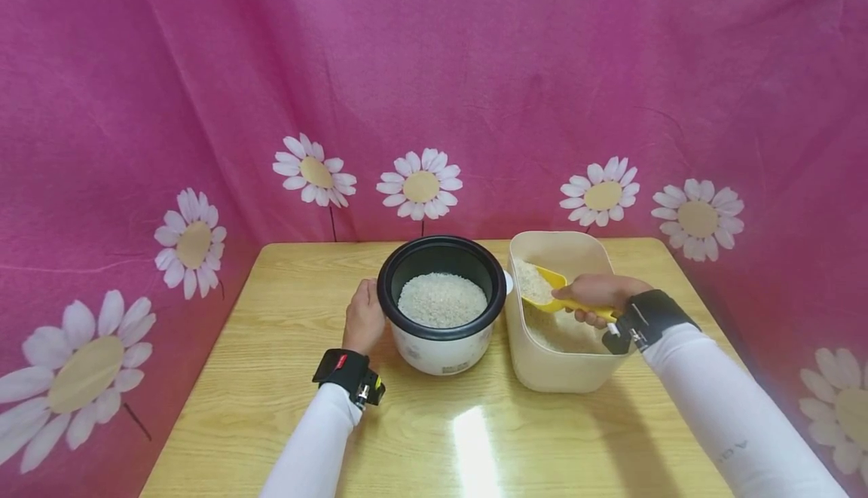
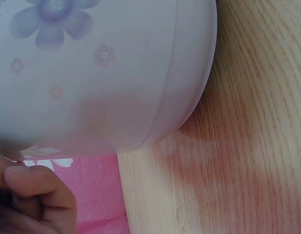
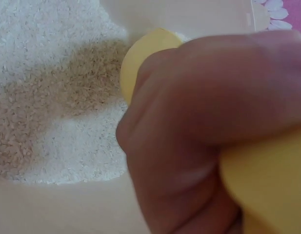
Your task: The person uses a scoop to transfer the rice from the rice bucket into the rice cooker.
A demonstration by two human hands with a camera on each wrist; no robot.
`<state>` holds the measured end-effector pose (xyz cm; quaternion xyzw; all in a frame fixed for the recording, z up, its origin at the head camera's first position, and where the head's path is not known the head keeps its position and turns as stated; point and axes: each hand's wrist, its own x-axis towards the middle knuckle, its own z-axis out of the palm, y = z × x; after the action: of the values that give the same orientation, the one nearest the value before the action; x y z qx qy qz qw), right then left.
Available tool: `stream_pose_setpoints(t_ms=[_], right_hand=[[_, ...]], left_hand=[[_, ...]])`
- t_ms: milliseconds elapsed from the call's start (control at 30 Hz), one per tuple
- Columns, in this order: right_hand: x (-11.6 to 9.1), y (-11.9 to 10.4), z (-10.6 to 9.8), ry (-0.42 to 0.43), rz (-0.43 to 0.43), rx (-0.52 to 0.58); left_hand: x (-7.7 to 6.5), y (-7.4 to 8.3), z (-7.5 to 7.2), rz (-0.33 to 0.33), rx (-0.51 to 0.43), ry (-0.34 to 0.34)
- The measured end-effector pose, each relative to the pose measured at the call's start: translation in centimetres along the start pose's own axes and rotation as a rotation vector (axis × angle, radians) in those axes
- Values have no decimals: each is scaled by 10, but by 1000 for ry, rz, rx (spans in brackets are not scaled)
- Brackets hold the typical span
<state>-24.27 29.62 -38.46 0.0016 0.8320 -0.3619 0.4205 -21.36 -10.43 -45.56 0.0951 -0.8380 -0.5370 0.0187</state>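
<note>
A white rice cooker (image 1: 441,351) with a black inner rim stands on the table, rice (image 1: 442,300) heaped in its pot. At its left side my left hand (image 1: 363,317) grips the cooker's side handle; in the left wrist view the fingers are curled beside the flower-printed wall, the handle mostly hidden. My right hand (image 1: 597,294) holds a yellow scoop (image 1: 585,307) by its handle, over the cream rice bin (image 1: 566,374) to the cooker's right. Rice (image 1: 533,283) fills the scoop's bowl. More rice (image 3: 52,78) lies in the bin under the hand.
The wooden table (image 1: 271,407) carries the cooker and bin close together, with the cooker's white right handle (image 1: 508,282) between them. A pink curtain (image 1: 475,91) with white flowers stands around the table's back and sides.
</note>
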Motion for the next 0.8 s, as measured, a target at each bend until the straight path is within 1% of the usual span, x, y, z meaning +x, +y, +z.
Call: stream_pose_setpoints(t_ms=[133, 367, 533, 800], right_hand=[[-4, -1, -2, 2, -12, -18], [-10, -2, -1, 20, -33, 11], [-13, 0, 0, 33, -36, 7], [-22, 0, 2, 60, -49, 49]], left_hand=[[0, 1, 0, 5, 9, -2], [2, -1, -1, 5, 3, 10], [2, -2, 1, -5, -1, 3], [-1, 1, 0, 4, -3, 0]])
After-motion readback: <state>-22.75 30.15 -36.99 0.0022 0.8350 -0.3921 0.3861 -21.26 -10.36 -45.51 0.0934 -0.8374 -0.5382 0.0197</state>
